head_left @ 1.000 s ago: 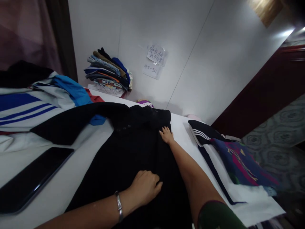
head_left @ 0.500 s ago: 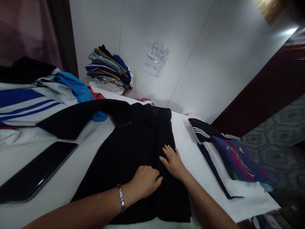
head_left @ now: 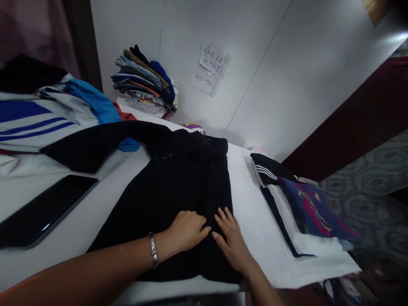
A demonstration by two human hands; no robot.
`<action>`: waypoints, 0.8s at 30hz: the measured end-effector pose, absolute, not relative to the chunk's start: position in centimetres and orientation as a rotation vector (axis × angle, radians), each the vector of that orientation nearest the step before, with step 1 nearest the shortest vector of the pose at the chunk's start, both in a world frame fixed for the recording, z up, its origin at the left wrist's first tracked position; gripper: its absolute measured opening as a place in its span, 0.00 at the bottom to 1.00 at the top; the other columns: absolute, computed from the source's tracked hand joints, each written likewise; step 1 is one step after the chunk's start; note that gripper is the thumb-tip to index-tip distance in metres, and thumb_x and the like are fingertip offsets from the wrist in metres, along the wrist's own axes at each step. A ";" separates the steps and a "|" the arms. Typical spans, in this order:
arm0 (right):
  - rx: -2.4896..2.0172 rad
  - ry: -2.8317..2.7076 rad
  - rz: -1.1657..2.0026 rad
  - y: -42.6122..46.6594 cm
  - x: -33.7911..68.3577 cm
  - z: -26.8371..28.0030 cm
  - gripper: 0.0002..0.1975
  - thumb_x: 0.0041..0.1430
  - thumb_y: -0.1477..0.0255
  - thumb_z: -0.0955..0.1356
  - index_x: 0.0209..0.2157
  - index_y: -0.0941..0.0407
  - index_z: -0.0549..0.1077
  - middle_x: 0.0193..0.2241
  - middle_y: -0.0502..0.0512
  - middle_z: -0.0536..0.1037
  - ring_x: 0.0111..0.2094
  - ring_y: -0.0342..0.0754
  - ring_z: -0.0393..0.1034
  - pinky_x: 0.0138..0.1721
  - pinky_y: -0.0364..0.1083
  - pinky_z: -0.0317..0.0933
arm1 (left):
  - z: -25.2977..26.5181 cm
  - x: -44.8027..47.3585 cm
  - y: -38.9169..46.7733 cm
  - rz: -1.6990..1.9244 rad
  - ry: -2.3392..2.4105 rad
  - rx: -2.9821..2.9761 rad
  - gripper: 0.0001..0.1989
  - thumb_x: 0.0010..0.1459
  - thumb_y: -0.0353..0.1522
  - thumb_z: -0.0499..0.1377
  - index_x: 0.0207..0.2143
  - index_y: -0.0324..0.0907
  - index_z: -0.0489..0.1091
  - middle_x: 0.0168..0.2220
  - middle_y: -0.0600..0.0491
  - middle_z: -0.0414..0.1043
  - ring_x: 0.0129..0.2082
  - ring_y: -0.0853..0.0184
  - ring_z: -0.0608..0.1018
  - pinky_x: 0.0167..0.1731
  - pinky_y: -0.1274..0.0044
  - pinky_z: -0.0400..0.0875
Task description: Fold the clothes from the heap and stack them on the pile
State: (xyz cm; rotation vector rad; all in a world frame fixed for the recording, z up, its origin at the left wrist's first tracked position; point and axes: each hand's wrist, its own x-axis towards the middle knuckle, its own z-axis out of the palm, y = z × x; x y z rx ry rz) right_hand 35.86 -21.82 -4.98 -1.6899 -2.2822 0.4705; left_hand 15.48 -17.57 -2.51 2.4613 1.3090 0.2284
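Observation:
A black coat [head_left: 165,191] lies flat across the table, one sleeve stretched out to the left and several small buttons near its upper part. Its right side has a long fold running down toward the hem. My left hand [head_left: 188,230], with a silver bracelet at the wrist, rests on the lower middle of the coat; its fingers are curled under against the cloth and the fingertips are hidden. Flat beside it, my right hand [head_left: 231,240] presses on the coat's right edge with fingers spread.
A dark phone [head_left: 47,210] lies at left, below a heap of clothes [head_left: 35,121]. Folded clothes [head_left: 143,80] are stacked against the wall, under paper notes [head_left: 212,61]. At right lie a dark striped garment [head_left: 269,168] and a patterned one [head_left: 315,208], near the table edge.
My right hand has slid down the coat's right edge toward the hem. My left hand stays at about the same spot on the cloth. The view has shifted slightly.

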 end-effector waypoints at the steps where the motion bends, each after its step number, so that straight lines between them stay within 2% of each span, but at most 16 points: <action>1: -1.699 -2.282 0.475 -21.8 35.8 -4.8 0.27 0.66 0.59 0.60 0.64 0.49 0.58 0.67 0.54 0.53 0.69 0.58 0.38 0.64 0.66 0.44 | -2.5 15.4 -17.6 0.230 1.315 2.459 0.21 0.63 0.42 0.48 0.33 0.41 0.77 0.32 0.44 0.79 0.36 0.54 0.81 0.39 0.65 0.72; 6: -1.636 -2.354 0.460 -22.7 35.0 -3.6 0.26 0.66 0.60 0.62 0.63 0.50 0.59 0.66 0.56 0.57 0.68 0.57 0.42 0.65 0.69 0.39 | -2.5 15.2 -17.5 0.229 1.316 2.446 0.20 0.62 0.41 0.49 0.34 0.41 0.77 0.32 0.44 0.79 0.38 0.54 0.80 0.40 0.64 0.71; 10: -1.472 -2.480 0.384 -23.9 34.0 -4.0 0.31 0.66 0.64 0.62 0.67 0.51 0.48 0.66 0.57 0.54 0.68 0.54 0.45 0.66 0.64 0.43 | -2.2 15.1 -17.2 0.201 1.313 2.420 0.17 0.60 0.37 0.49 0.29 0.42 0.75 0.31 0.46 0.78 0.36 0.55 0.80 0.38 0.67 0.70; 13: -1.453 -2.516 0.281 -24.2 33.7 -4.8 0.32 0.66 0.65 0.61 0.68 0.52 0.45 0.67 0.57 0.52 0.68 0.54 0.44 0.66 0.62 0.44 | -1.6 14.9 -16.9 0.182 1.310 2.340 0.16 0.58 0.38 0.50 0.25 0.42 0.73 0.28 0.48 0.77 0.32 0.59 0.79 0.33 0.71 0.69; 17: -1.449 -2.532 0.161 -24.3 33.6 -5.2 0.31 0.67 0.66 0.61 0.68 0.53 0.46 0.67 0.58 0.52 0.68 0.54 0.43 0.66 0.62 0.45 | -0.2 13.5 -15.6 0.168 1.269 2.155 0.13 0.55 0.41 0.54 0.25 0.43 0.71 0.25 0.53 0.75 0.26 0.65 0.76 0.25 0.77 0.62; 24: -1.470 -2.556 0.122 -24.4 33.3 -4.8 0.29 0.67 0.66 0.60 0.66 0.56 0.52 0.67 0.60 0.53 0.68 0.55 0.45 0.65 0.62 0.47 | 3.6 12.7 -10.7 0.289 1.409 2.097 0.15 0.56 0.45 0.54 0.32 0.45 0.74 0.24 0.56 0.76 0.23 0.68 0.76 0.26 0.78 0.63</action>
